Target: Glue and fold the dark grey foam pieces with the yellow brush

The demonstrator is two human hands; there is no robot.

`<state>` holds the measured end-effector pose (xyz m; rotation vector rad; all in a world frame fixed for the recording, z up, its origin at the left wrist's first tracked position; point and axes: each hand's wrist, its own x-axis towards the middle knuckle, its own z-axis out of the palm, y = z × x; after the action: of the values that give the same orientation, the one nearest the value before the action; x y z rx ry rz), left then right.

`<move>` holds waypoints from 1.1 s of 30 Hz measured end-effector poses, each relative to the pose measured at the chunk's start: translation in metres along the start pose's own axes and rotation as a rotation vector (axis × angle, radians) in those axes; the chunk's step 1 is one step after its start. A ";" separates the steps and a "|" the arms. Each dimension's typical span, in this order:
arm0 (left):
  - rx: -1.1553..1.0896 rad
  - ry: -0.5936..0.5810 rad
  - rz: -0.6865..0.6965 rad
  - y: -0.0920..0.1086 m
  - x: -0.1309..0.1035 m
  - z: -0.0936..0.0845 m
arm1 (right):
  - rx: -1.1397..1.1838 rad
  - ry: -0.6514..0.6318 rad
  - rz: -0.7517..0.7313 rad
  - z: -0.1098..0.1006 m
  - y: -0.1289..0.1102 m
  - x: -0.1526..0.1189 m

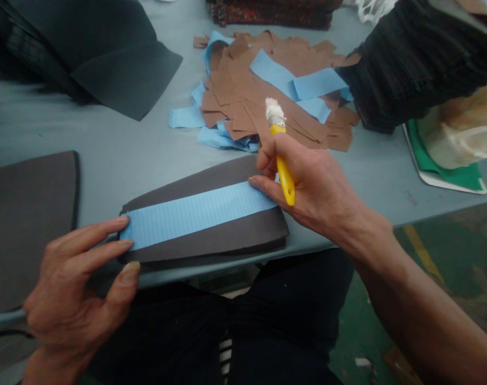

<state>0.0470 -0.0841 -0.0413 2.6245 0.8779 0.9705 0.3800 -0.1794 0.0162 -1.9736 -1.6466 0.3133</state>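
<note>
With the blue strip (199,216) at the centre of the dial, the left hand (75,289) lay at 8 o'clock, its fingers spread and closed round nothing. Two fingertips rested at the strip's near-left end, and the thumb stood apart from them. At 2 o'clock the right hand (311,174) grasped a yellow-handled brush (285,179), bristles coated white and pointing towards 12, while its thumb tip touched the strip's other end.

The strip lay flat along a stack of dark panels (219,240) at the table's (139,144) near edge, running from between 8 and 9 to between 2 and 3. Thin lines crossed it; they were ruling rather than lettering.

Brown pieces (243,85) sprawled at 1 o'clock, mixed with loose blue strips (321,84). A dark stack (412,64) leaned at 2, and between 2 and 3 a white-smeared container (452,131) stood on a green sheet (468,176). Small marks (411,198) on the table near 3 were too blurred to read. Black sheets (127,69) lay at 11, another dark panel (27,224) at 9.
</note>
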 end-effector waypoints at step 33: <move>-0.058 0.043 0.094 0.004 -0.001 0.003 | -0.179 0.080 -0.159 0.047 -0.037 0.016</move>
<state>0.0498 -0.0879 -0.0428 2.6257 0.7295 1.0631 0.3292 -0.1484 -0.0002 -1.9394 -1.8202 0.0270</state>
